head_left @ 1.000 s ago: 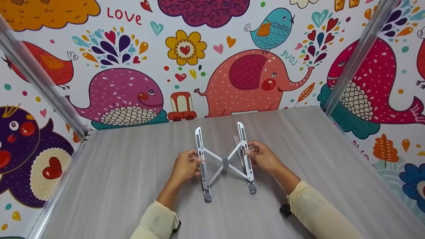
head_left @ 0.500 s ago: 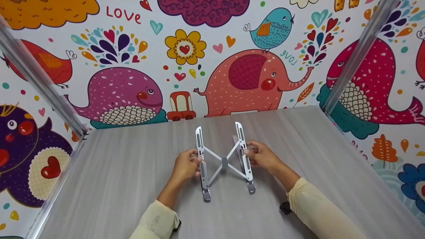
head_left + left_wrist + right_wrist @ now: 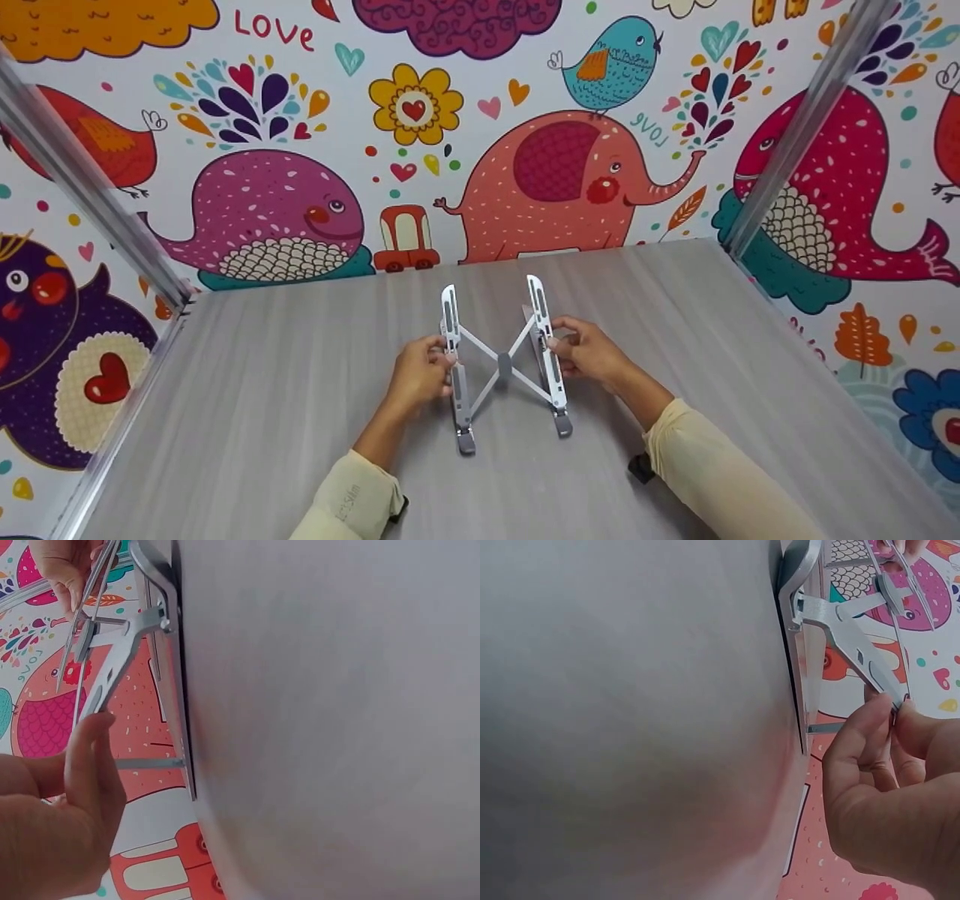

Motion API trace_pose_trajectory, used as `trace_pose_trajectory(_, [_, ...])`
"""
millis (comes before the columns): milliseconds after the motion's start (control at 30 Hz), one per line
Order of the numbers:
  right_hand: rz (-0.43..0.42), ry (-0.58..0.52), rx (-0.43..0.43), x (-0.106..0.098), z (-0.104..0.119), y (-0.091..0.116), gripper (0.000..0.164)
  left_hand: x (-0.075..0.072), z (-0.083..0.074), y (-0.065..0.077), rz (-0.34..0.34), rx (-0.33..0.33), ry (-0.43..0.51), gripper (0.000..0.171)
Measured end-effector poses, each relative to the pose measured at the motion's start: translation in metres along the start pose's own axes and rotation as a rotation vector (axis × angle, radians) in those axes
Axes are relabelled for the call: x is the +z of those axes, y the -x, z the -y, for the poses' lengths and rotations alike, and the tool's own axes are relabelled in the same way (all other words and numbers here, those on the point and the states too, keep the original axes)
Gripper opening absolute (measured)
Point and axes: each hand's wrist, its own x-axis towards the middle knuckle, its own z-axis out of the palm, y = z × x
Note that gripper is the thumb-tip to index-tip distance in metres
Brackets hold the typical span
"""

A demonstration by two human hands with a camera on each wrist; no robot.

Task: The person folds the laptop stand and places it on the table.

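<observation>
A silver folding laptop stand (image 3: 505, 366) stands unfolded on the table, its two long slotted side rails joined by crossed bars at a grey hub. My left hand (image 3: 421, 375) pinches the left rail around its middle, thumb on the upper face. On the other side my right hand (image 3: 592, 351) grips the right rail between thumb and fingers. In the left wrist view, the left hand (image 3: 67, 802) holds the raised arm of the stand (image 3: 120, 664) above its base bar. The right wrist view shows the right hand (image 3: 892, 780) pinching the matching arm (image 3: 859, 652).
The grey wood-grain table (image 3: 262, 420) extends around the stand on all sides. Behind it rises a wall (image 3: 420, 37) printed with cartoon animals. Metal frame posts (image 3: 112, 187) stand at the left and right corners.
The right rail has shifted slightly left toward the left one, the right hand moving with it, so the gap between rails is a little narrower. Both hands keep their hold.
</observation>
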Motion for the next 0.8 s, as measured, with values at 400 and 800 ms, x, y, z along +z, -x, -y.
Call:
trace_pose_trajectory(400, [0.018,-0.042,-0.001,0.004,-0.001,-0.001,0.034,0.007,-0.002,-0.002,0.015,0.004,0.040,0.023])
trace_pose_trajectory(800, [0.010,-0.053,-0.001,0.013,0.000,-0.002,0.032,0.018,-0.005,-0.007,0.021,-0.001,0.036,0.022])
